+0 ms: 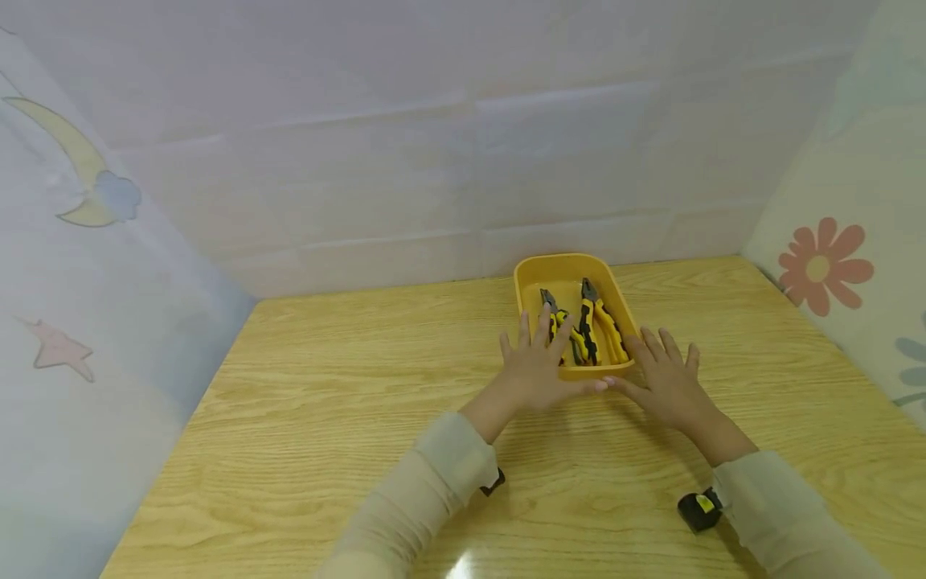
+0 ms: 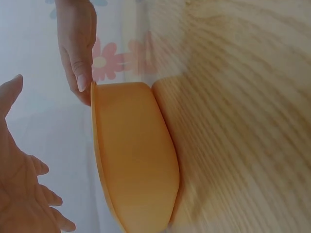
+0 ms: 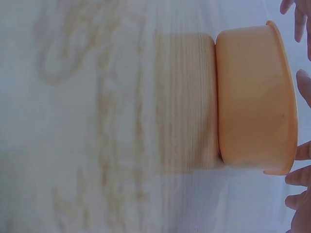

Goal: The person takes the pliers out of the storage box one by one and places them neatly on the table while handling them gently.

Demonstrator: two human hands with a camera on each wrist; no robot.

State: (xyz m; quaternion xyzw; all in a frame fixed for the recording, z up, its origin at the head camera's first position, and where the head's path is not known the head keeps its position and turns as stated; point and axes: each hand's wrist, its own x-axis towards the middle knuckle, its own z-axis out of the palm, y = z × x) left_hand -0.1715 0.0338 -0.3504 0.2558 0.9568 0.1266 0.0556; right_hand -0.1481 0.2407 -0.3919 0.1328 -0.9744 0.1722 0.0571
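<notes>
A yellow-orange plastic tub stands on the wooden table against the back wall. Inside lie pliers with yellow and black handles: one pair on the right, another partly hidden behind fingers. My left hand hovers over the near left corner, its fingers straight and spread; in the left wrist view that hand is apart from the tub wall. At the near right corner is my right hand, fingers extended, with fingertips at the rim in the right wrist view. Both thumbs point toward each other before the tub's front.
A wood-grain table spreads left, right and in front of the tub. Pale fabric walls enclose it at the back and sides. Small black devices are strapped at both wrists, the right one showing a yellow-green mark.
</notes>
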